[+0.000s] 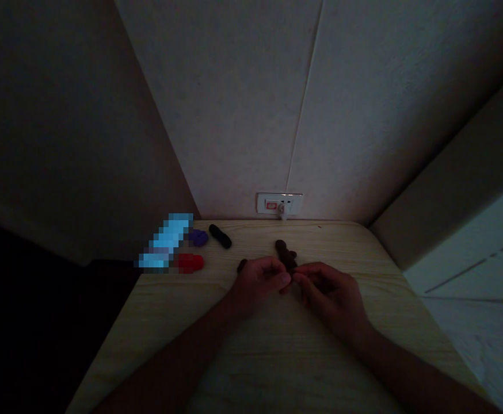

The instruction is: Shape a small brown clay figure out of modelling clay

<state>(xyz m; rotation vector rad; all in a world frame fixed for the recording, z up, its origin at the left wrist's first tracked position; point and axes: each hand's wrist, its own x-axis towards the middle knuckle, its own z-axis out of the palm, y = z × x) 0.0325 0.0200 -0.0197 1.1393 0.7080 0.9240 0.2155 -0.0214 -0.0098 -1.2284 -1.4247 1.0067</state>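
Brown lumpy piece (284, 252) on bench (277, 356), just below frame centre. Left hand (260, 282) and right hand (335, 296) at its lower end, fingertips pinched; too dark to tell on what.

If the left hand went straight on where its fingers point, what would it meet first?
Probably the right hand, its fingertips close opposite; it's too dark to tell whether something small sits between.

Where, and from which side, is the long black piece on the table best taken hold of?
Probably pinch the black piece across its middle, from above: it lies flat, long and slim, with the purple lump close on its left.
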